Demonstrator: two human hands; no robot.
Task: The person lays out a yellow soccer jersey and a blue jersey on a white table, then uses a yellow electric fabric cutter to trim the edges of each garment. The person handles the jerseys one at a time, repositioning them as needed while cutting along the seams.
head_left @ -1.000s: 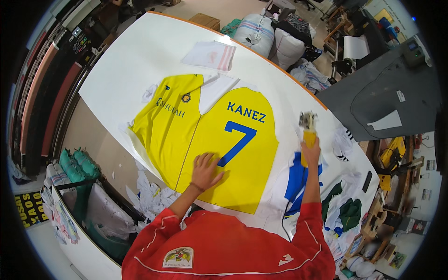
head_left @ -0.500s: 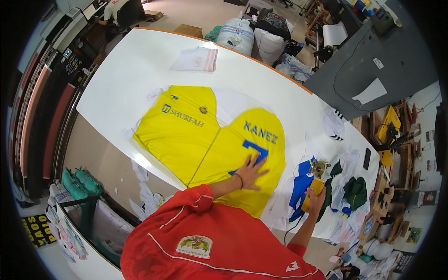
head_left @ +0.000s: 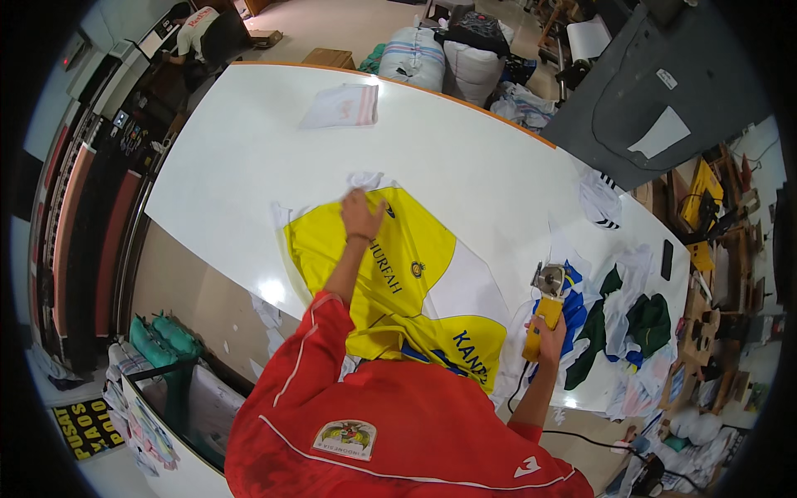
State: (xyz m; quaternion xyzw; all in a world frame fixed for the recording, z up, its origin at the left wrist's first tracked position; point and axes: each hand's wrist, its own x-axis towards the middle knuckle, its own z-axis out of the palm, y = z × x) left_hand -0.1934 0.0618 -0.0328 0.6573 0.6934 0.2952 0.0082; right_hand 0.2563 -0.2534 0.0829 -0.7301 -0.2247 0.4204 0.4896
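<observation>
A yellow printed jersey panel [head_left: 332,243] with blue lettering and white margins lies on the white table [head_left: 465,149], its near part bunched against my red jacket. My left hand [head_left: 362,217] is palm down on its far left part, beside a crumpled white edge, with the thumb apart from the fingers. Motion softens the fingers a little. To the right, my right hand [head_left: 550,339] is wrapped round a yellow electric rotary cutter [head_left: 544,319]. Its round metal head [head_left: 550,280] points away from me, next to blue fabric scraps [head_left: 573,311].
Dark green scraps [head_left: 649,324] and a black phone [head_left: 667,259] lie at the right. A folded pale cloth [head_left: 342,106] rests at the far side. The cutter's cord [head_left: 516,390] hangs over the near edge. Another person [head_left: 199,33] sits far left.
My left hand has moved away and to the left, and the yellow panel has turned clockwise and bunched near me. The cutter in my right hand has shifted slightly left and away.
</observation>
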